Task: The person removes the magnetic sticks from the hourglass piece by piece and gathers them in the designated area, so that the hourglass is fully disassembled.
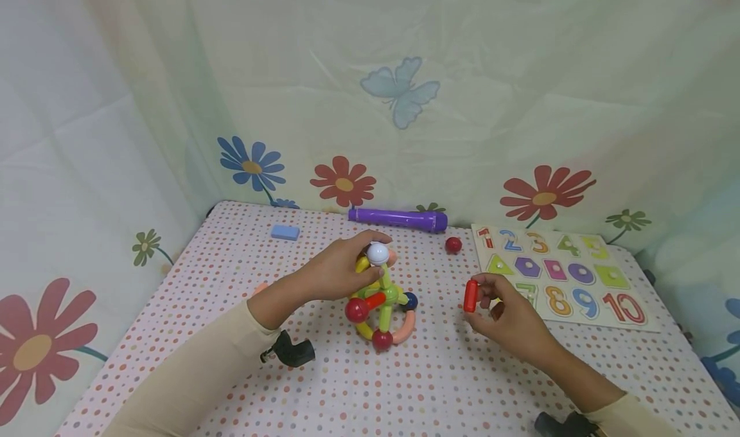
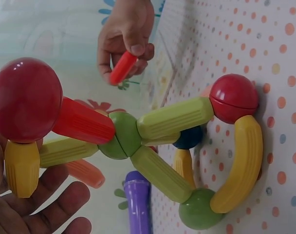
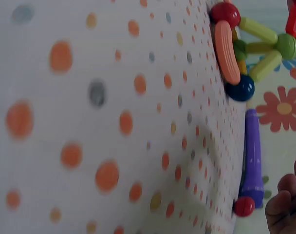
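A toy model (image 1: pixel 386 294) of coloured magnetic balls and sticks stands on the dotted table. My left hand (image 1: pixel 341 271) holds it near the top, thumb and forefinger about the white ball (image 1: pixel 378 252). In the left wrist view, a green ball (image 2: pixel 120 135) joins several sticks, among them a red stick (image 2: pixel 84 122) with a large red ball (image 2: pixel 27 100) at its end. Curved sticks, such as a yellow one (image 2: pixel 241 163), link the balls at the base. To the right, my right hand (image 1: pixel 511 318) pinches a loose red stick (image 1: pixel 471 295) upright above the table.
Behind the model lies a purple tube (image 1: pixel 399 219), with a loose red ball (image 1: pixel 453 245) near its right end. A number and shape puzzle board (image 1: pixel 569 318) occupies the right side. At the back left is a blue block (image 1: pixel 286 232). A printed curtain rises behind the table.
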Demonstrator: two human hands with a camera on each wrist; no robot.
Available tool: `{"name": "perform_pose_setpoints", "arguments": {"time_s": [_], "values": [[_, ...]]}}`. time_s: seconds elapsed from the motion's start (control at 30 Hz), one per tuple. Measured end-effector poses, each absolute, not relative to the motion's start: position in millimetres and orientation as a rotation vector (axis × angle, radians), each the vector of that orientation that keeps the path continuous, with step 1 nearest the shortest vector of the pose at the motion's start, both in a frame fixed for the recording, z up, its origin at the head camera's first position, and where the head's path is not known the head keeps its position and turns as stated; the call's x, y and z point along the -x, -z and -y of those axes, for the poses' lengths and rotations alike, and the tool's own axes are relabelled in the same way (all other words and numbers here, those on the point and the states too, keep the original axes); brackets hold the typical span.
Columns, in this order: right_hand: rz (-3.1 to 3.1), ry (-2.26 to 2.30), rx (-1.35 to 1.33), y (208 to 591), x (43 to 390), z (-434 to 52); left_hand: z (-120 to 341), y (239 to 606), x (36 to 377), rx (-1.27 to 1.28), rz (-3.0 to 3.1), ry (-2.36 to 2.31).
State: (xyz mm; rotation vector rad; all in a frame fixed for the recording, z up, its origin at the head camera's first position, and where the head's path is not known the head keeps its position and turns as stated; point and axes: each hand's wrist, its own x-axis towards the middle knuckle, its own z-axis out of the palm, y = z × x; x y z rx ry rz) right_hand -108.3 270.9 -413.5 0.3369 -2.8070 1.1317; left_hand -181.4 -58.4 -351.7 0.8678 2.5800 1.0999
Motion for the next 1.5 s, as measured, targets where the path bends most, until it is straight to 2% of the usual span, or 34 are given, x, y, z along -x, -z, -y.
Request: {"name": "perform_pose_setpoints", "arguments": {"time_s": [0.2, 0.83, 1.5], "values": [[2.890, -1.077, -0.411, 414.8, 103.4, -295.3, 59.1, 352.9, 181.0, -0.870, -2.574, -1.108], [3.209, -0.935, -0.132, 425.2, 85.8, -348.4, 61.2, 353.7, 179.6, -0.862, -2.572, -1.107], [3.357, -0.981, -0.117, 440.1, 91.4, -360.6, 64.3, 354.6, 181.6, -0.887, -2.563, -1.126]]}}
